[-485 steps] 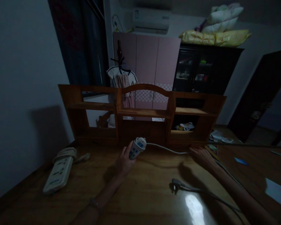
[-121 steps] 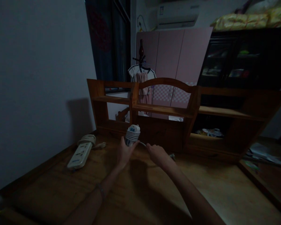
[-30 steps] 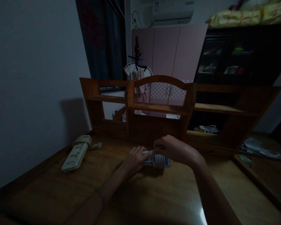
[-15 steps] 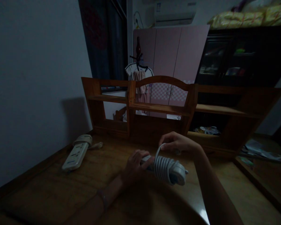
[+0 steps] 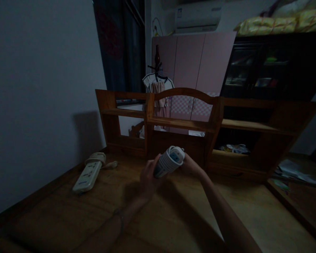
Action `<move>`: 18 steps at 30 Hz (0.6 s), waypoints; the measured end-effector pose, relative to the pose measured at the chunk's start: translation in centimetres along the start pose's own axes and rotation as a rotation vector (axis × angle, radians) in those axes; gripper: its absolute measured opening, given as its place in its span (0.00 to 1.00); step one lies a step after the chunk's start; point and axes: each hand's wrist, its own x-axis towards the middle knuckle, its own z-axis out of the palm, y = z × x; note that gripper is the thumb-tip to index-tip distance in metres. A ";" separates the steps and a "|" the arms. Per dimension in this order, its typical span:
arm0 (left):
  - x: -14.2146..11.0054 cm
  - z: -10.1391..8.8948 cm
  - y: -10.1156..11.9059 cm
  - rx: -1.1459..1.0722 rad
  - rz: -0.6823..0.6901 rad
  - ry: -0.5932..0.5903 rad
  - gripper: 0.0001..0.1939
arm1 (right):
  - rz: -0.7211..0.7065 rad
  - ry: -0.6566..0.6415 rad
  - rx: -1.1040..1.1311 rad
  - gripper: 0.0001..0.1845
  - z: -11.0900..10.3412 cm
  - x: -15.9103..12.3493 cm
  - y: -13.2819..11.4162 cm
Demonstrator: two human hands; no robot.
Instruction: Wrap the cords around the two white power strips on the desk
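Observation:
A white power strip point(image 5: 177, 156) with its cord point(image 5: 166, 161) wound round it in several close turns is held up above the wooden desk, tilted with its far end raised to the right. My left hand point(image 5: 149, 177) is closed round its lower end. At the raised end, my right hand point(image 5: 189, 166) is close behind the strip, which hides its fingers, so their hold on the cord cannot be made out. To the left, a second white power strip point(image 5: 87, 176) lies on the desk with its own cord point(image 5: 97, 159) bundled at its far end.
A wooden shelf rack point(image 5: 181, 122) stands along the back of the desk point(image 5: 137, 225). The wall point(image 5: 42, 88) borders the left side. Papers point(image 5: 297, 170) lie on a surface at far right, and plastic bags point(image 5: 235, 148) sit in the rack's right compartment.
The wound power strip has been raised and turned, its far end now pointing up. My right hand, which was pinching a loop of cord above it, has moved down behind the strip.

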 end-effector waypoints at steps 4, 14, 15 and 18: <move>0.5 0.3 -0.6 -0.024 -0.181 0.117 0.37 | -0.022 -0.038 -0.201 0.09 2.1 0.3 0.1; 0.5 1.7 -4.5 -0.032 -0.384 0.115 0.37 | -0.013 0.005 -0.456 0.22 2.9 0.0 -1.2; 0.5 1.6 -4.7 -0.011 -0.395 0.109 0.37 | -0.036 0.035 -0.487 0.23 2.9 0.1 -1.7; 0.6 1.2 -4.6 0.029 -0.420 0.092 0.38 | -0.121 0.074 -0.566 0.21 2.9 0.0 -3.6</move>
